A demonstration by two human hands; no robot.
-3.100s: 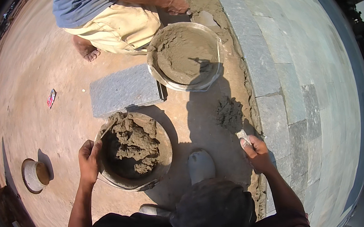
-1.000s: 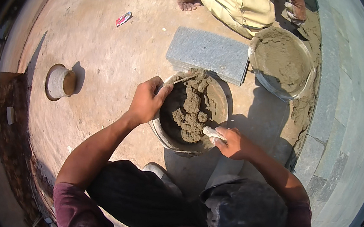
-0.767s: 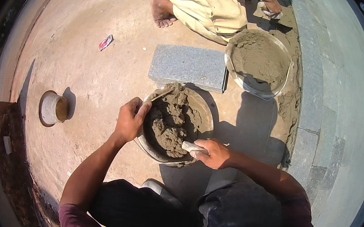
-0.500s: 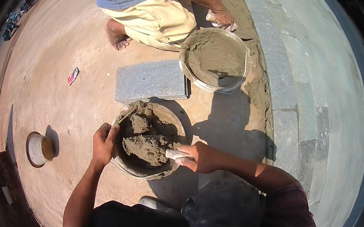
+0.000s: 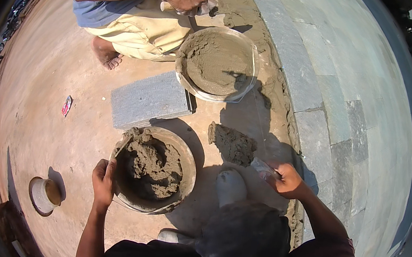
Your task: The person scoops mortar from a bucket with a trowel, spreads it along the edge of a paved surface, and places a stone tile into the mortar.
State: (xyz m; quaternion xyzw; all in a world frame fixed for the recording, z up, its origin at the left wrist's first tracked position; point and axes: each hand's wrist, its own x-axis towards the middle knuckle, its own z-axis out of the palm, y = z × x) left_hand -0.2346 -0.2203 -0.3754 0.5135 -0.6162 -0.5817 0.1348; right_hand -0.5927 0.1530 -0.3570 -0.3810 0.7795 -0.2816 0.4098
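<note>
My left hand (image 5: 103, 180) is closed round the left rim of a round tub (image 5: 189, 172), its thumb over the edge. Lumpy grey-brown mortar (image 5: 157, 161) sits in the tub, heaped at its far left side. My right hand (image 5: 285, 180) grips the pale handle of a trowel (image 5: 262, 167), right of the tub. A thick clump of mortar (image 5: 234, 144) covers the trowel's blade, so the blade itself is hidden. The loaded trowel is apart from the tub, above the shaded floor.
A second tub (image 5: 248, 90), full of mortar, stands beyond mine beside a stack of grey stone tiles (image 5: 150, 99). A co-worker (image 5: 137, 20) crouches at the far left, holding a tool. Laid tiles (image 5: 315, 130) border a mortar strip at right. A short pipe (image 5: 46, 196) protrudes at left.
My right hand has moved right, lifting the trowel out of the tub with mortar on it. My left hand stays on the rim. The co-worker's hand has moved left from the mortar strip.
</note>
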